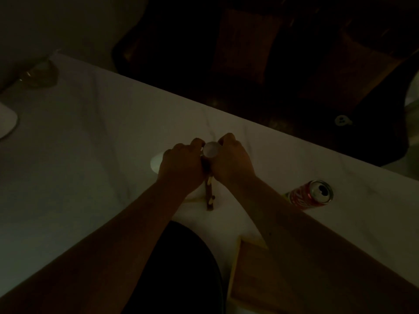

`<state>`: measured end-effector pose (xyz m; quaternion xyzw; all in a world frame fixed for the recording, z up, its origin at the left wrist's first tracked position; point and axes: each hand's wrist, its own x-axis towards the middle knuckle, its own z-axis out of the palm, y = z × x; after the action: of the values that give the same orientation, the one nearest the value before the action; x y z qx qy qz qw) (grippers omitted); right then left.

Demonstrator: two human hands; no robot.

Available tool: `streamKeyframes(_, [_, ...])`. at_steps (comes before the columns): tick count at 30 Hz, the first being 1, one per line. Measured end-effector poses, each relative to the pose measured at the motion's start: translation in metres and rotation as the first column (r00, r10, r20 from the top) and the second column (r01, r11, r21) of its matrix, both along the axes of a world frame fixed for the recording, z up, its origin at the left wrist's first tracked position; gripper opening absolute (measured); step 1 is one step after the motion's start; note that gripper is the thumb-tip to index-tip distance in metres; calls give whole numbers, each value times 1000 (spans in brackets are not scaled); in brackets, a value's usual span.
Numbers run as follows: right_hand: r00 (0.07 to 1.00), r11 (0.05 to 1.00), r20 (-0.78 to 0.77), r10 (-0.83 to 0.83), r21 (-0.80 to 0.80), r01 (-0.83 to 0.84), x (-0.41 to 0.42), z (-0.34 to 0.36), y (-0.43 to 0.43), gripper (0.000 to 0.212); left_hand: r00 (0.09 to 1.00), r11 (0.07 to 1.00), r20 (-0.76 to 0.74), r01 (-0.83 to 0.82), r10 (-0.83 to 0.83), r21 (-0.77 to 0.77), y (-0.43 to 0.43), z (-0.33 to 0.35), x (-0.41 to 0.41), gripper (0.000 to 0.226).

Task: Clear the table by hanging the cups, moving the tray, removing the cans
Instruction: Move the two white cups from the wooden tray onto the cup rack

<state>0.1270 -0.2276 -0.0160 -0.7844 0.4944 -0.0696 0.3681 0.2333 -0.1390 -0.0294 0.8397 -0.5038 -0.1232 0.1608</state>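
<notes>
The scene is very dim. A wooden cup stand with short pegs rises from the white tablecloth at the centre. My left hand and my right hand meet at its top, fingers curled around a small white cup held between them. Another white rounded piece, perhaps a second cup, shows left of my left hand and is mostly hidden by it. A red drink can lies on its side to the right, its opened top facing me. The wooden tray sits at the near right, under my right forearm.
A glass stands at the far left corner, with a white dish at the left edge. A dark chair back lies below my arms. Beyond the table's far edge are dark wooden furniture and floor.
</notes>
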Motion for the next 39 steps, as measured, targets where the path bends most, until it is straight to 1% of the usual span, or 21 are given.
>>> streamKeyframes(1, [1000, 1000, 2, -19, 24, 19, 0, -4, -2, 50, 1000, 1000, 9, 5, -5, 12, -1, -1, 0, 52])
streamKeyframes(2, [1000, 1000, 3, -15, 17, 15, 1, -7, -2, 51, 1000, 1000, 19, 10, -11, 23, -1, -2, 0, 52])
streamKeyframes(5, [1000, 1000, 12, -14, -2, 14, 1, -11, -2, 48, 999, 999, 41, 24, -26, 43, -2, -3, -1, 52])
streamKeyframes(14, [1000, 996, -22, -10, 85, 12, 2, -13, -3, 53, 997, 995, 61, 38, -44, 97, 0, -11, 1, 47])
streamKeyframes(19, [1000, 998, -17, -14, 66, 15, -1, -17, 0, 49, 995, 997, 82, 41, -47, 71, 1, -17, 0, 48])
streamKeyframes(22, [999, 997, -32, 4, 75, -1, 0, -16, -1, 57, 997, 998, 52, 52, -54, 47, 2, -16, -1, 47])
streamKeyframes(24, [999, 996, -51, 18, 87, -14, 0, -14, 0, 61, 996, 997, 68, 63, -65, 34, 3, -14, -1, 48])
streamKeyframes(26, [998, 995, -55, 26, 93, -21, -2, -11, 2, 65, 993, 997, 91, 73, -76, 32, 4, -12, -2, 55])
streamKeyframes(27, [998, 996, -49, 35, 80, -31, -4, -9, 3, 65, 993, 996, 89, 77, -80, 33, 5, -11, -1, 58])
streamKeyframes(30, [992, 993, -58, 114, 24, -113, -9, -9, 7, 44, 996, 997, 51, 77, -78, 24, 9, -9, 0, 62])
streamKeyframes(31, [990, 992, -65, 127, 22, -126, -10, -9, 8, 42, 996, 997, 43, 76, -77, 25, 11, -8, 0, 63])
streamKeyframes(33, [990, 992, -54, 127, 28, -126, -14, -10, 9, 49, 998, 997, 25, 62, -63, 39, 16, -5, -2, 66])
streamKeyframes(36, [997, 996, -25, 71, 47, -70, -25, -8, 12, 74, 1000, 1000, -11, 7, -6, 11, 30, 0, -10, 68])
streamKeyframes(37, [997, 997, -28, 71, 27, -71, -31, -6, 14, 77, 1000, 1000, -23, -9, 8, -18, 37, 2, -14, 66])
streamKeyframes(39, [994, 993, -63, 92, -63, -96, -50, -2, 22, 78, 1000, 999, -16, -11, 10, -42, 52, 6, -24, 63])
